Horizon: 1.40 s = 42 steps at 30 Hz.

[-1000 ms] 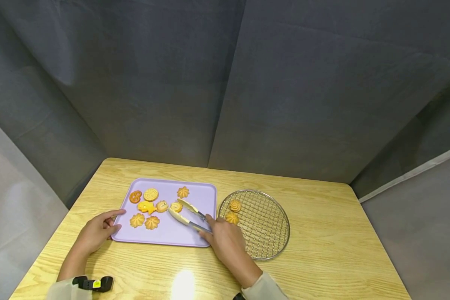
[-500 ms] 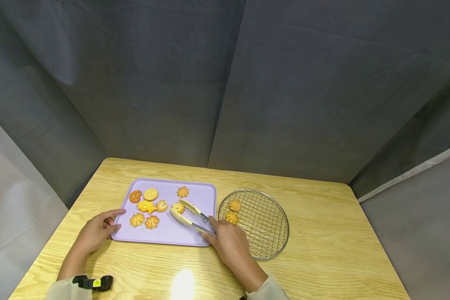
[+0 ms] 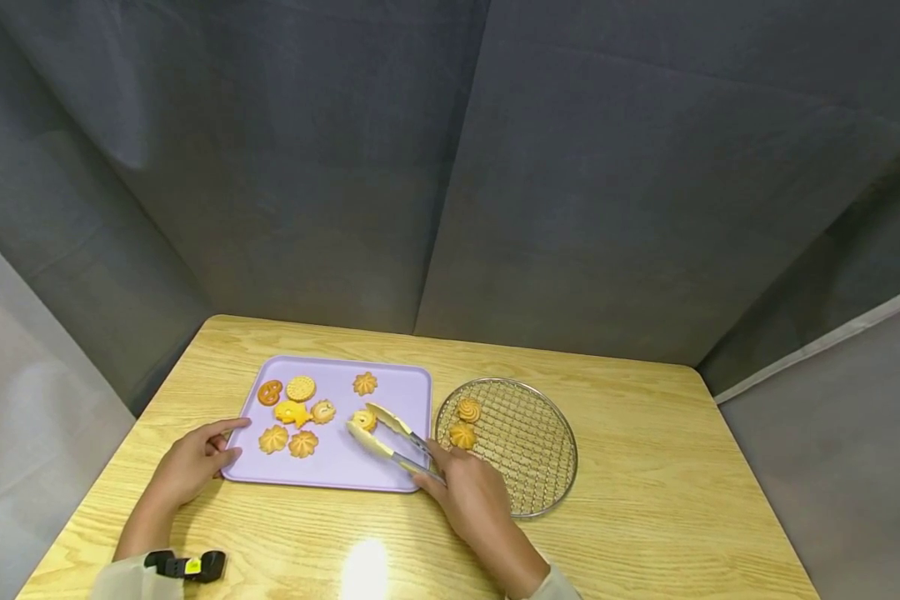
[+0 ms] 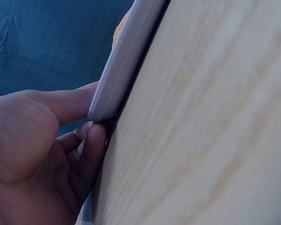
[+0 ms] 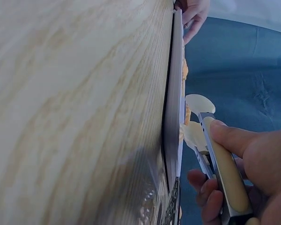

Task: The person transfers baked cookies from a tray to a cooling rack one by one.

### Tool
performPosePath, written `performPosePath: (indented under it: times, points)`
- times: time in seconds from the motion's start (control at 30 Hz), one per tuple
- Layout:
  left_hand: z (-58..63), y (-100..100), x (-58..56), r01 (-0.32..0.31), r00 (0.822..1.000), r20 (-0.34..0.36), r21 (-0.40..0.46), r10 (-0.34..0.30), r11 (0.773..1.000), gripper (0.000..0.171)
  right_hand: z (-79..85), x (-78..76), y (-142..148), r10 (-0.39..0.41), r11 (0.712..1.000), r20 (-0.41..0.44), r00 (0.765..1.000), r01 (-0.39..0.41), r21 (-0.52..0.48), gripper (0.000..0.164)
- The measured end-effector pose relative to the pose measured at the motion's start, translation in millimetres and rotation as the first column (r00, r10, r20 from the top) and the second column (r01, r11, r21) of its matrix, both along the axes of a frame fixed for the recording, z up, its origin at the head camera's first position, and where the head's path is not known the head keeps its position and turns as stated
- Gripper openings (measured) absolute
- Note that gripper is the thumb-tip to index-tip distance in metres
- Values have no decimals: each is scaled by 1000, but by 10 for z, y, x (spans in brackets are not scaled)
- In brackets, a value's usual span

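Note:
My left hand [image 3: 192, 461] pinches the near left corner of the lilac tray [image 3: 330, 471], thumb on top and fingers at its underside in the left wrist view. My right hand [image 3: 471, 492] grips a pair of tongs [image 5: 227, 171] with cream tips. Those tips stand apart low over the tray, a round yellow cookie [image 3: 363, 419] with a pale centre between them. Left of it lie a similar cookie [image 3: 323, 411], a fish-shaped cookie [image 3: 292, 412], a round textured cookie [image 3: 301, 387], a pretzel [image 3: 270, 392] and two flower-shaped cookies [image 3: 303, 443]. Another flower-shaped cookie [image 3: 365, 383] lies farther back.
Right of the tray, a round wire rack [image 3: 528, 442] carries a swirl cookie [image 3: 469, 409] and a ridged cookie [image 3: 462, 435] on its left side. Both stand on a wooden table [image 3: 645, 467], with grey curtains [image 3: 570, 208] behind it.
The right hand and tongs have shifted to the right and slightly nearer. Between the tips, the pale-centred cookie has moved right over the tray, away from its neighbour. The left hand keeps its place.

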<state>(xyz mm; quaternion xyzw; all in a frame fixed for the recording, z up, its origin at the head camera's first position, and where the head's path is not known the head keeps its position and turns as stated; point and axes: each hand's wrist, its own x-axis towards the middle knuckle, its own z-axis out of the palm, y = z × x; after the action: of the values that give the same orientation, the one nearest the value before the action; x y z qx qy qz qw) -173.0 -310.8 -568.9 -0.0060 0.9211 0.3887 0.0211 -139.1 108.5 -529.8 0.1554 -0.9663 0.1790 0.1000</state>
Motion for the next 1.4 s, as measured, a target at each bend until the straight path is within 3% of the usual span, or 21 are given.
performPosePath:
  times: [0.63,1.4]
  points:
    - [19,13,25,-2,1000,-4,0,2,1000,45,41,119,269,-70,997,-29,997,69,-31,57]
    - [10,9,14,-3,1000,9,2,3,1000,45,40,143,618,-169,980,17,986,170,-101,55]
